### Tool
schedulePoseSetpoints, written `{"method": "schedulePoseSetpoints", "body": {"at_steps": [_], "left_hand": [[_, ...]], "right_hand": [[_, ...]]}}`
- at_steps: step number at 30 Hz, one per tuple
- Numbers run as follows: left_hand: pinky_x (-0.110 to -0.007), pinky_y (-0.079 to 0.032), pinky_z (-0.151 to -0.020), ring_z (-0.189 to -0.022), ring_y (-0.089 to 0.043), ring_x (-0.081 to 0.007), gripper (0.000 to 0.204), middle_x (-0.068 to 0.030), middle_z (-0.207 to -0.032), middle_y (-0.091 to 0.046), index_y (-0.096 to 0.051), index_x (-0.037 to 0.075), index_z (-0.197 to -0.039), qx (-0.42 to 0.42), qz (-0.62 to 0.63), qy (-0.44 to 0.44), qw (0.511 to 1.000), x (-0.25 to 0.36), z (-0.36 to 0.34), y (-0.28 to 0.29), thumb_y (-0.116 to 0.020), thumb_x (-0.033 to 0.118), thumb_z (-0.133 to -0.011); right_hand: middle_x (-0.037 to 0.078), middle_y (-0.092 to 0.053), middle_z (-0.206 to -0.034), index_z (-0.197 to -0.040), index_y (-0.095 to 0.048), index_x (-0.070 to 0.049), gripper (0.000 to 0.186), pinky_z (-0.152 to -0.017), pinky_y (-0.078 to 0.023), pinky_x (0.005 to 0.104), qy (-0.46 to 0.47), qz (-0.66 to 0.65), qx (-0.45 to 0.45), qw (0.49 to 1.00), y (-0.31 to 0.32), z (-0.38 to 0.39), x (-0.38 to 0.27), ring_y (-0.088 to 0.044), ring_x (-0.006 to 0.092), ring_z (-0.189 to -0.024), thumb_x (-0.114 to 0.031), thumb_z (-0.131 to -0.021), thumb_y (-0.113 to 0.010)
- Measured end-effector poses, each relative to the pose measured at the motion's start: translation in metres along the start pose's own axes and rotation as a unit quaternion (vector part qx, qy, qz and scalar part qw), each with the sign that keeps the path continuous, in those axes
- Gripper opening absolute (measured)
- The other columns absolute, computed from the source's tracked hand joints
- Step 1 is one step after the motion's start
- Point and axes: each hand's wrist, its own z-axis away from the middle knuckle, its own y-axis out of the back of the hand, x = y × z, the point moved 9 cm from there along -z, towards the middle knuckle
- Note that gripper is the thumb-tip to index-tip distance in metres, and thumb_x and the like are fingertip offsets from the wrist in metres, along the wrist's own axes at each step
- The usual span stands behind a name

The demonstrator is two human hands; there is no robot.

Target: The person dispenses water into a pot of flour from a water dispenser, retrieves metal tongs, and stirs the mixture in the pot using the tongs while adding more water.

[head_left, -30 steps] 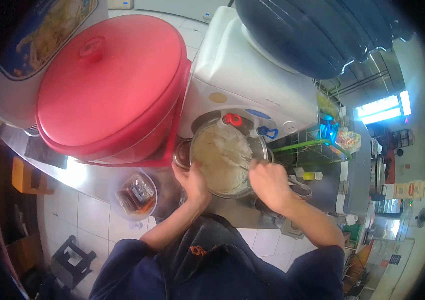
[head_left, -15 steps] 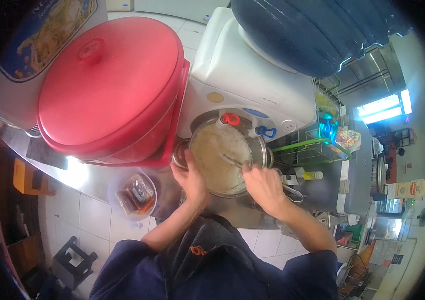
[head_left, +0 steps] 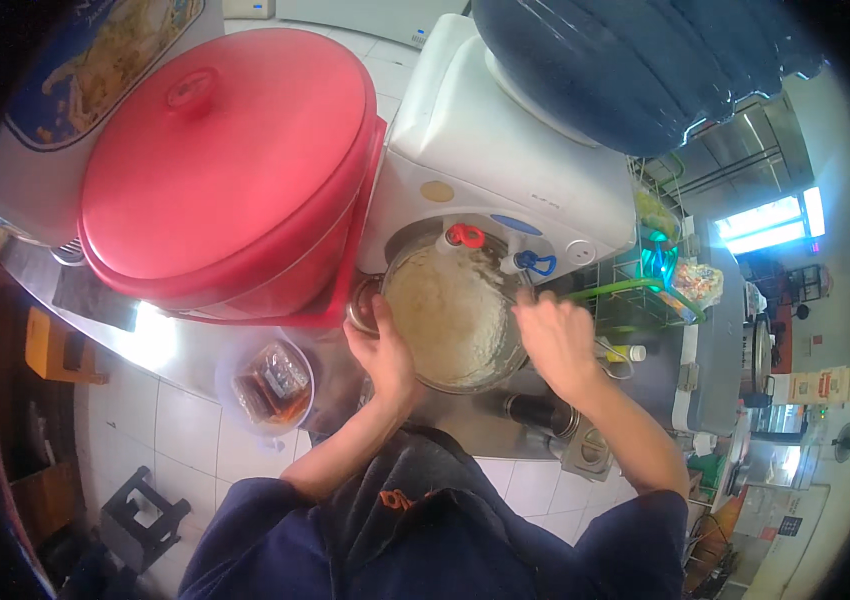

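A steel pot of pale, creamy mixture with whiter lumps sits under the red and blue taps of a white water dispenser. My left hand grips the pot's left side at its handle. My right hand is closed on a thin metal utensil that reaches into the right side of the pot. Just left of my left hand, a translucent bowl holds plastic-wrapped dark items in brownish liquid.
A large red lidded container stands left of the dispenser; a dark water jug tops the dispenser. To the right are a green wire rack and a dark cylinder. A black stool stands on the tiled floor.
My right hand has swept leftward with the utensil, then moved right and up to the pot's right rim. The mixture's surface looks different. My left hand stays at the pot's handle.
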Motion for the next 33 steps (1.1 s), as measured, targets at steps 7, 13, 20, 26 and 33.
{"method": "schedulePoseSetpoints", "body": {"at_steps": [7,13,20,26,33], "left_hand": [[-0.035,-0.044,-0.097,-0.109,-0.058,-0.0179,0.044,-0.0094,-0.121,-0.063,-0.050,0.002,-0.128,-0.003,0.035,-0.001,0.999,-0.005,0.002,-0.004,-0.065,0.034,-0.101],[-0.034,-0.044,-0.095,-0.108,-0.058,-0.0151,0.045,-0.0051,-0.119,-0.064,-0.051,0.006,-0.127,0.005,0.026,0.006,1.000,-0.004,0.001,-0.001,-0.068,0.036,-0.099],[-0.034,-0.043,-0.097,-0.108,-0.058,-0.0153,0.045,-0.0048,-0.120,-0.064,-0.051,0.005,-0.128,0.000,0.027,-0.001,1.000,-0.003,0.002,-0.004,-0.067,0.036,-0.099],[-0.034,-0.042,-0.098,-0.109,-0.057,-0.0163,0.043,-0.0064,-0.121,-0.063,-0.051,0.003,-0.128,0.000,0.049,-0.013,0.999,0.004,0.000,-0.004,-0.067,0.033,-0.100],[-0.035,-0.042,-0.100,-0.111,-0.056,-0.0172,0.042,-0.0083,-0.122,-0.062,-0.051,0.002,-0.128,0.011,0.040,-0.005,0.999,-0.004,0.002,-0.004,-0.067,0.030,-0.100]], "right_hand": [[0.015,-0.068,-0.071,-0.114,-0.065,0.004,0.032,-0.052,-0.057,0.0400,0.130,-0.082,-0.075,0.985,-0.026,0.008,-0.038,-0.073,0.0296,-0.063,-0.010,-0.086,-0.060],[0.010,-0.068,-0.073,-0.110,-0.070,0.000,0.028,-0.051,-0.053,0.0351,0.098,0.038,-0.007,0.994,0.042,0.022,-0.013,-0.071,0.0252,-0.063,-0.012,-0.085,-0.062],[0.006,-0.070,-0.078,-0.100,-0.074,-0.010,0.019,-0.056,-0.054,0.0331,0.024,0.130,-0.033,0.991,-0.005,-0.005,-0.009,-0.072,0.0218,-0.072,-0.012,-0.084,-0.064],[0.010,-0.076,-0.087,-0.080,-0.077,-0.011,0.014,-0.066,-0.060,0.0370,0.061,0.005,-0.236,0.970,-0.028,-0.018,-0.008,-0.076,0.0249,-0.080,-0.010,-0.084,-0.064],[0.020,-0.074,-0.092,-0.087,-0.075,-0.001,0.019,-0.073,-0.059,0.0454,0.133,-0.057,-0.360,0.922,-0.030,-0.016,-0.005,-0.073,0.0367,-0.088,-0.014,-0.078,-0.064]]}}
